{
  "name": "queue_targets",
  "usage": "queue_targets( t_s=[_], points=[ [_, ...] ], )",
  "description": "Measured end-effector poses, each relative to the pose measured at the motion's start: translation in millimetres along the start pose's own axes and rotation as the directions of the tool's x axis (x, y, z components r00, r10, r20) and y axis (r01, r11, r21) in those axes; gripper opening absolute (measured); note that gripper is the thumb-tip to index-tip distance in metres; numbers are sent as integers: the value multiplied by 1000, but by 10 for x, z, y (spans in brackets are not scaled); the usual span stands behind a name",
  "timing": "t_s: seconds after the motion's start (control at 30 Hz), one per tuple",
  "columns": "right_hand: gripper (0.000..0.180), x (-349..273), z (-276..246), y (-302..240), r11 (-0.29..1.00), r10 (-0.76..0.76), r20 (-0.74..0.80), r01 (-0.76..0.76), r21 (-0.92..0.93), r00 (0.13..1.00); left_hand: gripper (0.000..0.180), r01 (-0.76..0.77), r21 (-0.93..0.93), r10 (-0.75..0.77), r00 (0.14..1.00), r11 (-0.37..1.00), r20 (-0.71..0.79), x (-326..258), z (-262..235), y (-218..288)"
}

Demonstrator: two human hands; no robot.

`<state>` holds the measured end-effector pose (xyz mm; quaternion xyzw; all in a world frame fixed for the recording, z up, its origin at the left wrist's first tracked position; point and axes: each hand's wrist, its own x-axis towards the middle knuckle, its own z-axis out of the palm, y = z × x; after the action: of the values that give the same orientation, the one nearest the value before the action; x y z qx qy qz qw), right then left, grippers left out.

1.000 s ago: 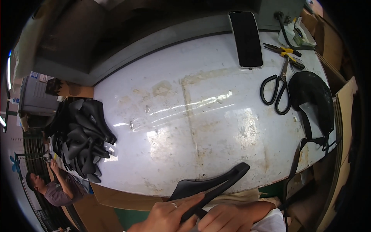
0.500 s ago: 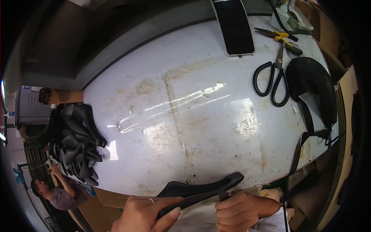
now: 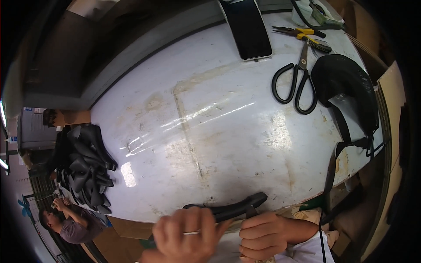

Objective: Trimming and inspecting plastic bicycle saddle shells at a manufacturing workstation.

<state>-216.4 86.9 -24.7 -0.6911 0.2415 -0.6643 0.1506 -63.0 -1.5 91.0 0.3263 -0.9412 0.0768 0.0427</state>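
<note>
A curved, smooth black moulded piece (image 3: 239, 207) lies along the near edge of the table, its rounded end toward the right. My left hand (image 3: 186, 234), with a ring on one finger, is curled into a closed grip over the left part of this piece and hides much of it; the hand is slightly blurred. Close beside it my right hand (image 3: 265, 234) is closed in a fist. A narrow dark tip (image 3: 251, 212) sticks up out of this fist against the black piece; the rest of it is hidden by my fingers.
A heap of similar black pieces (image 3: 85, 164) lies at the left edge. At the far side are a phone (image 3: 249, 33), yellow-handled pliers (image 3: 302, 33), black-handled scissors (image 3: 300, 81) and a black mesh-like cover (image 3: 346, 87) with a strap. Another person (image 3: 72, 221) sits at lower left.
My left hand has shifted right and turned over, from fingers laid along the black piece to a curled fist. The right hand moved slightly left. The whole view has shifted a little.
</note>
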Motion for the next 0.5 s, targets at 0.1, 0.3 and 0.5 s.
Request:
queue_targets(
  t_s=[0.1, 0.3, 0.5],
  points=[
    [8, 7, 13, -16, 1000, -24, -12, 24, 8, 1000, 28, -163, 161, 164, 986, 973, 8, 0, 159, 191],
    [13, -49, -117, -12, 1000, 10, -13, -10, -16, 1000, 40, -216, 153, 233, 967, 964, -104, -62, 478, 175],
    [29, -192, -138, -97, 983, 127, -94, -138, -123, 988, 46, -155, 120, 172, 974, 981, -147, -84, 500, 233]
  ],
)
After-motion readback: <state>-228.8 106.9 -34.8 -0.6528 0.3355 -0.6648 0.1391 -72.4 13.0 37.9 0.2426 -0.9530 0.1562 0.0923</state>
